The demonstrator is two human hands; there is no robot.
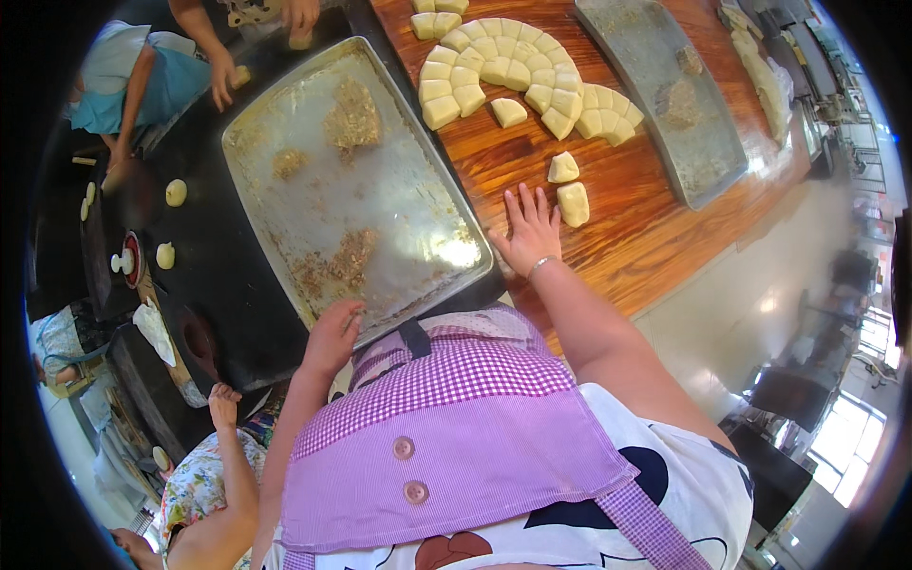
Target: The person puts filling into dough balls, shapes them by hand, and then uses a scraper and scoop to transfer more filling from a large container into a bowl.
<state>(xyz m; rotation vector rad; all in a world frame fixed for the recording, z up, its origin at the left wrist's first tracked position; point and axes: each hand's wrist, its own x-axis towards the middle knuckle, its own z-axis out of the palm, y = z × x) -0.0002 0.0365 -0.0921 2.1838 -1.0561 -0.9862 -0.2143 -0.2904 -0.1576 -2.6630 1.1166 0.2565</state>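
My right hand (530, 233) lies flat on the wooden tabletop (608, 252), fingers spread and holding nothing. Just beyond its fingertips are two loose pieces of dough, a small one (563, 168) and a longer one (574, 204). At the near rim of a large metal tray (418, 209), my left hand (332, 337) is closed, its fingers curled; whatever may be in them is hidden. Crumbly brown filling lies in the tray as a big heap (352, 116), a small clump (289, 163) and a loose patch (342, 264).
Cut dough pieces (503, 47) form an arc at the far side. A narrower metal tray (703, 152) with some filling stands at the right. Co-workers' hands (223, 76) reach over the dark surface at the left, where round dough balls (176, 193) and a dark ladle-like spoon (199, 342) lie.
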